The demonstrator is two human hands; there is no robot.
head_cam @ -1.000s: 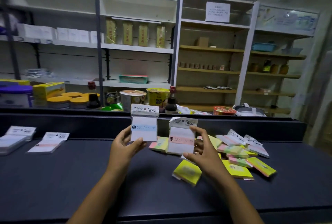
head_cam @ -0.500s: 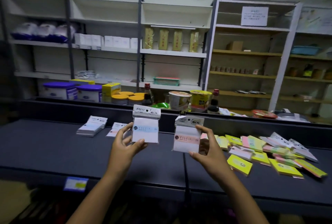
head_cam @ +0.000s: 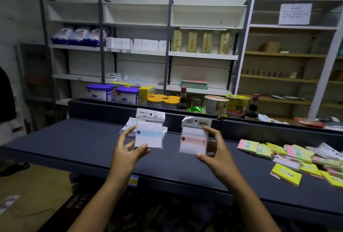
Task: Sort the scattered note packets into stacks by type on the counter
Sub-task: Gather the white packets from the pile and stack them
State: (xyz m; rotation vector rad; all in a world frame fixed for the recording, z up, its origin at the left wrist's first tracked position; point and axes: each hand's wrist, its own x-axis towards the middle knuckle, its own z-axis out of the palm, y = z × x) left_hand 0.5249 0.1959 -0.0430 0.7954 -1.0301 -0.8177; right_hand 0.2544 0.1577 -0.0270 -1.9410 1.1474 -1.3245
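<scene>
The view is swinging left along the tabletop (head_cam: 78, 144), so the scattered pile of packets (head_cam: 289, 159) is now sliding off to the far right of it. The left hand (head_cam: 128, 150) is still pinching the blue-banded packet (head_cam: 149, 133) upright above the tabletop, thumb under, fingers behind. The right hand (head_cam: 215, 151) is likewise pinching the pink-banded packet (head_cam: 194, 138). Both are probably heading for the white stacks (head_cam: 128, 125) peeking behind the blue one.

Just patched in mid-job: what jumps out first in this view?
Two bagged white note packets held up mid-frame: the blue-banded packet in the left hand, the pink-banded packet in the right hand. A scattered heap of yellow, green and pink note packets lies at the dark counter's right end.
</scene>
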